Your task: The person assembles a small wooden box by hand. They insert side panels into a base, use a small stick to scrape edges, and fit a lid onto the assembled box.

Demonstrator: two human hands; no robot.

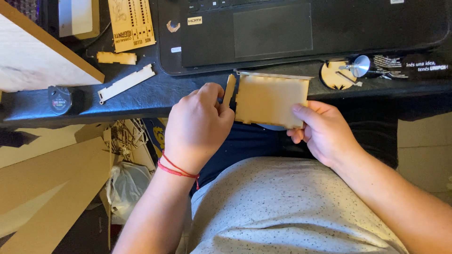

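Note:
My right hand (325, 132) grips the lower right corner of a flat rectangular wooden panel (270, 99) with notched edges, held at the front edge of the black desk (155, 94). My left hand (197, 124), with a red string on its wrist, pinches a narrow wooden side piece (230, 89) upright against the panel's left edge. The two pieces touch or nearly touch along that edge. I sit with a speckled light shirt below the hands.
A black laptop (301, 33) lies on the desk behind the panel. Loose wooden parts lie at left: a long notched strip (126, 83), a small piece (116, 58) and an engraved sheet (131, 23). A round wooden disc (335, 75) and a metal cone (360, 66) sit at right. Cardboard and a plastic bag lie on the floor at left.

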